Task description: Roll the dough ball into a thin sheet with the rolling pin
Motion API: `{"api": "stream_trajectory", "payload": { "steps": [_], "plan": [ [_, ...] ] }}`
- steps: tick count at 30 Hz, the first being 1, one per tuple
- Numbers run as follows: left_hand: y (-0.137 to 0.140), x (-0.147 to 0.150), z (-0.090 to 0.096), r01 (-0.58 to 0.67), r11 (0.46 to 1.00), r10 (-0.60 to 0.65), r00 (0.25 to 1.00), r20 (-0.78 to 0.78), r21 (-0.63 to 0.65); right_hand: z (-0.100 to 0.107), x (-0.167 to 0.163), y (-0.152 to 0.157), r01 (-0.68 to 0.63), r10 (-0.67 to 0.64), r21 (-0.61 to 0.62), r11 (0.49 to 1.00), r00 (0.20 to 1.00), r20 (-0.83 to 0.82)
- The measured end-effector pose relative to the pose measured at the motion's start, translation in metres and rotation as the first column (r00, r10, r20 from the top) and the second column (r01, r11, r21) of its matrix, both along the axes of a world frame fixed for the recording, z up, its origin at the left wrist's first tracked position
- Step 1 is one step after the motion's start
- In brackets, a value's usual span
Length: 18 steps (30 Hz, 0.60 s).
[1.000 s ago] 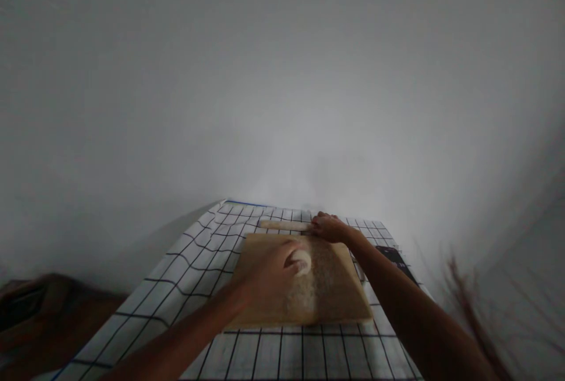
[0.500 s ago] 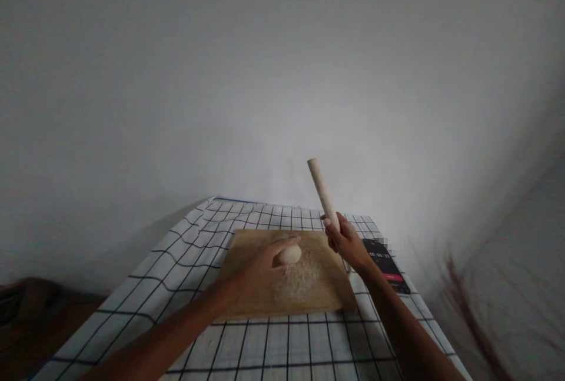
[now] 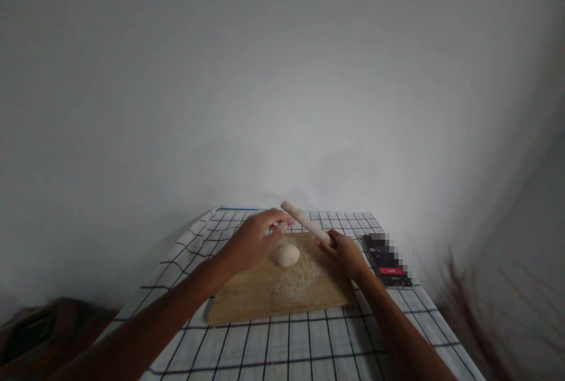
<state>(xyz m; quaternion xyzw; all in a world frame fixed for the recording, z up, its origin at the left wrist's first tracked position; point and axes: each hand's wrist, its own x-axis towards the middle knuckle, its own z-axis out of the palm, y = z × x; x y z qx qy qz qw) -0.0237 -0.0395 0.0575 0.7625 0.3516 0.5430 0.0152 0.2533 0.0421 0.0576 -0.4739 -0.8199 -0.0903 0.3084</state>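
A pale ball of dough (image 3: 288, 255) rests on a floured wooden board (image 3: 247, 298). Above and just behind the dough is my left hand (image 3: 260, 235), its fingers apart and curved, close to the far end of the rolling pin and holding nothing. My right hand (image 3: 346, 251) is closed around the near end of a thin wooden rolling pin (image 3: 306, 223). The pin slants up and to the left over the board's far right part, clear of the dough.
A white checked cloth (image 3: 282, 345) covers the table under the board. A phone with a dark screen and a red bar (image 3: 391, 269) lies right of the board. A pale wall (image 3: 282, 86) rises behind the table. Blurred twigs (image 3: 468, 304) stand at the right.
My left hand has let go of the dough ball and risen away toward the rolling pin. The pin, in my right hand, has tipped down to the left.
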Motion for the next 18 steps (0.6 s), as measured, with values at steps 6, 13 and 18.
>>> {"api": "stream_trajectory", "payload": {
  "steps": [6,13,18],
  "plan": [
    [0.042,0.041,0.0,-0.047,0.995,0.064,0.98,-0.191,0.089,0.0,0.01,0.007,0.029,-0.024,0.04,0.999,0.992,-0.122],
    [0.074,0.075,-0.028,-0.194,0.981,0.181,0.936,-0.301,-0.013,0.007,0.02,0.011,0.068,-0.051,0.063,0.996,0.97,-0.238],
    [0.072,0.049,-0.024,-0.01,0.973,-0.032,0.983,-0.181,-0.23,0.013,0.03,0.017,0.109,-0.068,0.099,0.989,0.934,-0.351]
  ]
}}
